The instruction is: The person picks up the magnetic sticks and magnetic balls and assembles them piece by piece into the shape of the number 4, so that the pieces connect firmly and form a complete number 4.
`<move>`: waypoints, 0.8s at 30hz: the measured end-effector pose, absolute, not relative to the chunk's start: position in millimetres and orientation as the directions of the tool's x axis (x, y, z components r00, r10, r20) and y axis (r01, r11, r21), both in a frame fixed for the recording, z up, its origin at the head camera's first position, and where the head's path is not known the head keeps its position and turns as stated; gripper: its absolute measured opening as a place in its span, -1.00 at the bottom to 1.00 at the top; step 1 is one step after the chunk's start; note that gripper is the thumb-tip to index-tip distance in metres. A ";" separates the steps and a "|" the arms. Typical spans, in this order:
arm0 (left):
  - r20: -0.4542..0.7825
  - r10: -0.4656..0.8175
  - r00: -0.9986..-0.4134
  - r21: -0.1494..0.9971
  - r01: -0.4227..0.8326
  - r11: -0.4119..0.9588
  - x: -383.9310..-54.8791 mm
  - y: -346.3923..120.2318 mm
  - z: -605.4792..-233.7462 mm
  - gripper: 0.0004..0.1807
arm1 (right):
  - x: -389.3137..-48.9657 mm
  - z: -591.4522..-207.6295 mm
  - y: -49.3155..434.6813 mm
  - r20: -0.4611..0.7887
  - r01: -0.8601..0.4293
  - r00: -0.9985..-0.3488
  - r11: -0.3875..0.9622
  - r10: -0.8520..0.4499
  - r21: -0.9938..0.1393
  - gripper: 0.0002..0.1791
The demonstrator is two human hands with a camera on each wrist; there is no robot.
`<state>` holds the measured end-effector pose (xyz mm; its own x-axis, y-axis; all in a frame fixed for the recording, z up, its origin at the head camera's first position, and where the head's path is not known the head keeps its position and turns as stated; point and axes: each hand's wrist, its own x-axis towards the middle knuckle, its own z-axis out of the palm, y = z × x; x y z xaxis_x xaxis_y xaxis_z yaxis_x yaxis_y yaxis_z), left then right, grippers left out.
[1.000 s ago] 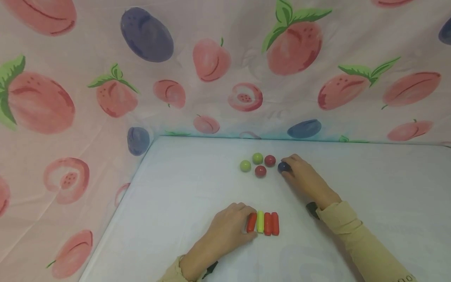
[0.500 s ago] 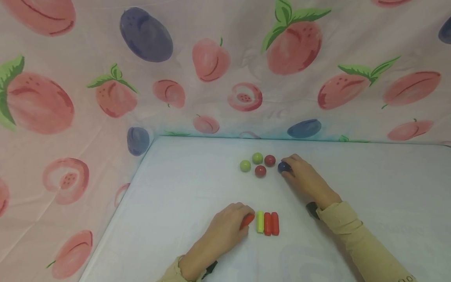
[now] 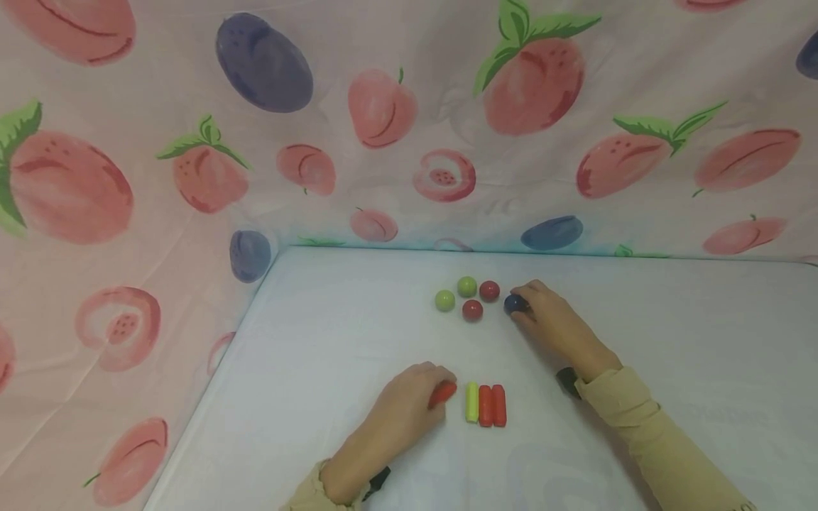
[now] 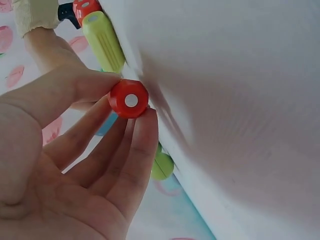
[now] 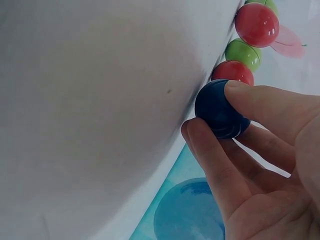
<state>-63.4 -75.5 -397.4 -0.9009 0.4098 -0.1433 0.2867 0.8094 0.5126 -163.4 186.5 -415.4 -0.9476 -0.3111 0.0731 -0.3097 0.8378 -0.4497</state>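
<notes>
My left hand [image 3: 404, 406] pinches a short red faceted stick [image 3: 443, 393] between thumb and fingers, just left of the row. In the left wrist view the end of this red stick [image 4: 122, 106] faces the camera and bears a white dot. To its right, a yellow-green stick [image 3: 471, 402] lies beside two red sticks [image 3: 492, 405], side by side on the table. Farther back, my right hand [image 3: 554, 323] holds a glossy dark blue ball [image 3: 513, 304]. In the right wrist view thumb and fingers grip the blue ball [image 5: 216, 107], and more dark blue shows behind it.
Left of the blue ball sit two red balls [image 3: 473, 310] and two green balls [image 3: 444, 300] in a loose cluster. The white table [image 3: 319, 341] meets a fruit-printed cloth [image 3: 441, 106] at its back and left edges.
My left hand has drawn the red stick leftward, away from the yellow-green one, and tilted it. The right hand and the blue ball have stayed in place.
</notes>
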 end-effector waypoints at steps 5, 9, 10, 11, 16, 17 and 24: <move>-0.135 0.406 -0.904 0.534 0.279 0.798 -66.8 -77.3 -395.6 -0.63 | -162.2 -414.6 186.6 0.072 -0.305 -0.949 0.835 -0.308 -0.458 -0.56; -0.121 0.408 -0.905 0.541 0.285 0.792 -69.0 -77.9 -395.0 -0.63 | -161.0 -413.4 186.5 0.058 -0.295 -0.951 0.834 -0.305 -0.466 -0.56; -0.116 0.408 -0.906 0.540 0.287 0.791 -69.6 -78.1 -394.9 -0.62 | -160.5 -412.9 186.4 0.056 -0.294 -0.951 0.833 -0.305 -0.468 -0.56; -0.110 0.408 -0.906 0.541 0.290 0.790 -70.2 -78.3 -394.8 -0.62 | -160.1 -412.3 186.2 0.054 -0.293 -0.951 0.833 -0.304 -0.468 -0.55; -0.078 0.408 -0.910 0.541 0.306 0.784 -72.9 -79.5 -393.7 -0.62 | -157.9 -409.6 185.8 0.064 -0.298 -0.950 0.824 -0.307 -0.482 -0.56; -0.072 0.407 -0.910 0.541 0.307 0.783 -73.4 -79.9 -393.8 -0.62 | -157.4 -409.0 185.5 0.066 -0.300 -0.949 0.822 -0.307 -0.485 -0.56; -0.063 0.394 -0.917 0.541 0.300 0.786 -77.9 -80.7 -394.7 -0.60 | -154.8 -407.8 183.5 0.051 -0.287 -0.952 0.820 -0.302 -0.495 -0.55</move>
<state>-77.9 -80.7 -394.7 -0.9169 0.3940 -0.0632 0.3002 0.7855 0.5411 -154.8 183.5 -407.8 -0.9519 -0.3020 0.0513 -0.2869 0.8202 -0.4949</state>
